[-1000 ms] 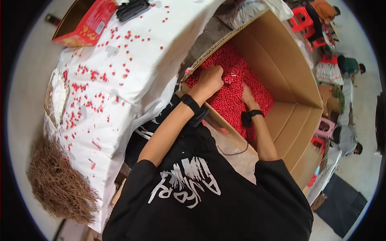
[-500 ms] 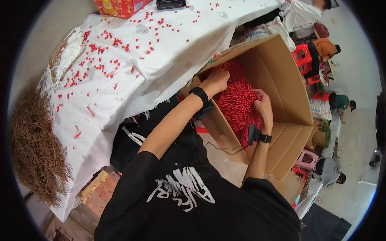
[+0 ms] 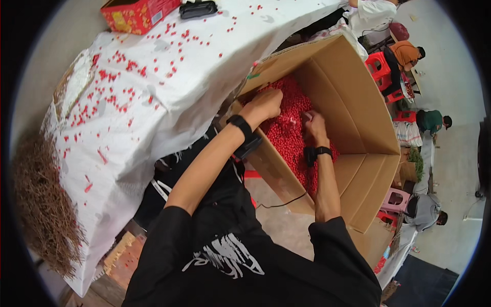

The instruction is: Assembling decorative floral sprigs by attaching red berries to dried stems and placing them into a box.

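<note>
Small round red berries [image 3: 291,148] are massed inside a large open cardboard box [image 3: 353,97] in front of me. My left hand [image 3: 267,104] is curled closed at the near left side of the pile, knuckles up; its fingertips are hidden. Over the berries to its right, my right hand [image 3: 314,126] has its fingers bent inward, the thumb side toward the left hand. What either hand pinches cannot be made out. A shiny pale patch shows among the berries between them. Each wrist wears a black band with a dark device.
A white cloth-covered table [image 3: 179,87] at left carries scattered red berries, a red patterned box [image 3: 138,15], a black tray [image 3: 198,9] and a heap of brown twigs [image 3: 43,199]. A dark cable [image 3: 281,204] runs below the carton. People sit among red stools [image 3: 378,66] at right.
Both hands have shifted a little toward the far left within the box. The densely upright berry bunch between them now looks flatter and spread out. My view has moved slightly.
</note>
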Available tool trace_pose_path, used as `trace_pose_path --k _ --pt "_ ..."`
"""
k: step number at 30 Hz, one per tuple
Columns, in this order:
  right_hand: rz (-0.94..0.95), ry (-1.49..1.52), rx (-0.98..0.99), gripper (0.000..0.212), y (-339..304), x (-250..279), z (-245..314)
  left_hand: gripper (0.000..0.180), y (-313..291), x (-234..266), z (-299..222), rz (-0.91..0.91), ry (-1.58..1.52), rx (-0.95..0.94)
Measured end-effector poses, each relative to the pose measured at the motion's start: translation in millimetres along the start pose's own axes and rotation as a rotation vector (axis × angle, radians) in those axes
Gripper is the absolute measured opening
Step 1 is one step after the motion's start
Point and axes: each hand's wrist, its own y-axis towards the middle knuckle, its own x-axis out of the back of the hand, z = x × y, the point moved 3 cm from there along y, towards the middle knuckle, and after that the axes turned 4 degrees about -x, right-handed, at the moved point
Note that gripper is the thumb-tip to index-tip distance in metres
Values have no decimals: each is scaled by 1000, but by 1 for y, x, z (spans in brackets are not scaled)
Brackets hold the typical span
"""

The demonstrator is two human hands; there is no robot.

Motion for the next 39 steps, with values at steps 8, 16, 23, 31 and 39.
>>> trace_pose_path --k 8,16,23,31,39 --pt "468 349 -105 43 -18 -74 -96 8 9 -8 0 -143 -108 -60" --pt "398 -101 -95 40 -65 81 46 5 1 -13 12 -311 -177 -86" --pt "-313 -107 -18 35 -106 120 112 5 3 -10 -1 -276 -208 -94" --pt "130 98 -46 37 -22 16 -12 11 -1 -4 2 -310 -366 -72" --pt "626 455 -185 38 -49 -91 -91 7 -1 -7 0 -301 -199 -46"
